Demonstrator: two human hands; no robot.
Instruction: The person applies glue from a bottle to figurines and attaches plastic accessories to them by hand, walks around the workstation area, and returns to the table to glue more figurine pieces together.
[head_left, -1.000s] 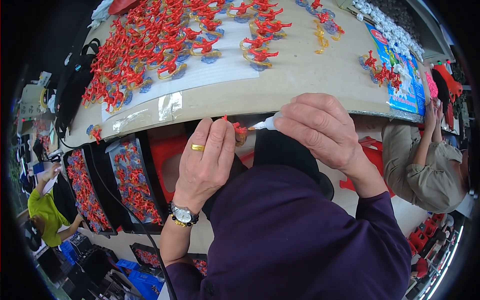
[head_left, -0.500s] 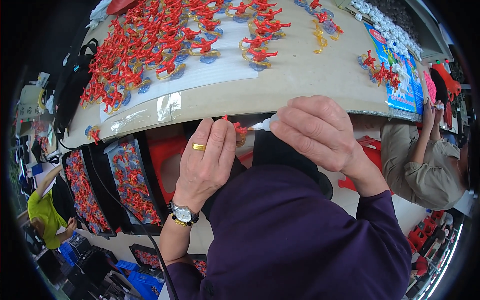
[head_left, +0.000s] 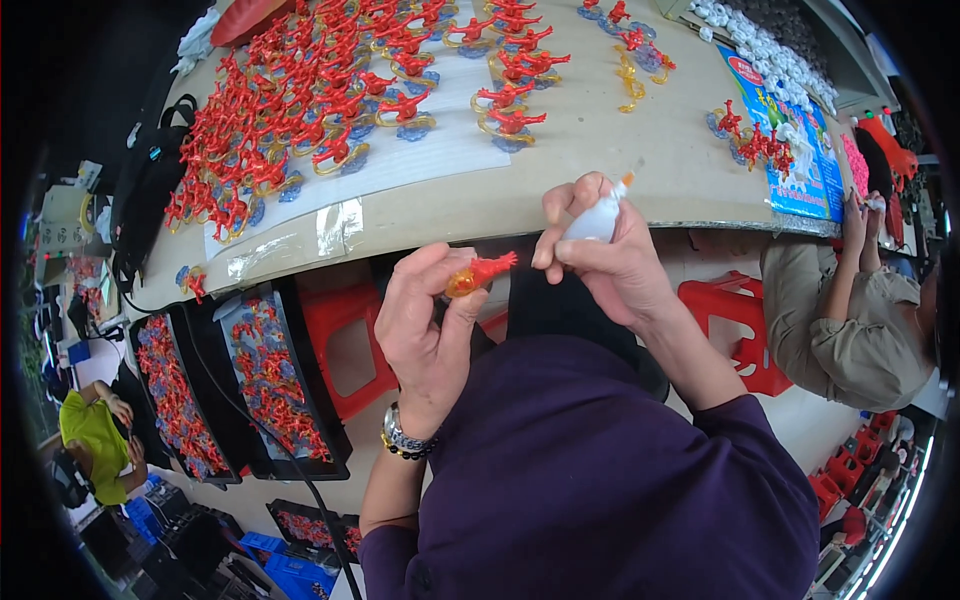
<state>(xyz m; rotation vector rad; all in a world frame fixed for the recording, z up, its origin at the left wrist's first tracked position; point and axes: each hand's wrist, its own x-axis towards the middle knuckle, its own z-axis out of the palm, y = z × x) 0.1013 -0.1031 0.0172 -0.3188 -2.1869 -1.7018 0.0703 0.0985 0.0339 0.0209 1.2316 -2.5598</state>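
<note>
Between the thumb and fingers of my left hand (head_left: pixel 425 320) is a small red figurine (head_left: pixel 485 271) with a translucent yellow part near my fingertips. My right hand (head_left: pixel 615 245) is closed round a small white squeeze bottle (head_left: pixel 594 218). Its thin orange-tipped nozzle points up and away from the figurine, over the table's front edge. Both hands are in front of my body, a short gap apart. On the table, many similar red figurines (head_left: pixel 405 105) with yellow rings and clear blue bases stand in rows on a white sheet (head_left: pixel 455 150).
Black trays (head_left: pixel 345 462) of red and blue pieces stand at the left, below the table (head_left: pixel 590 140). A blue printed sheet (head_left: pixel 812 185) and white pieces (head_left: pixel 770 50) lie at the right. Red stools (head_left: pixel 725 300) are underneath. Other people sit at both sides.
The bottle's nozzle has come away from the figurine and swung upward. My left hand has turned, showing the figurine and its yellow part more fully.
</note>
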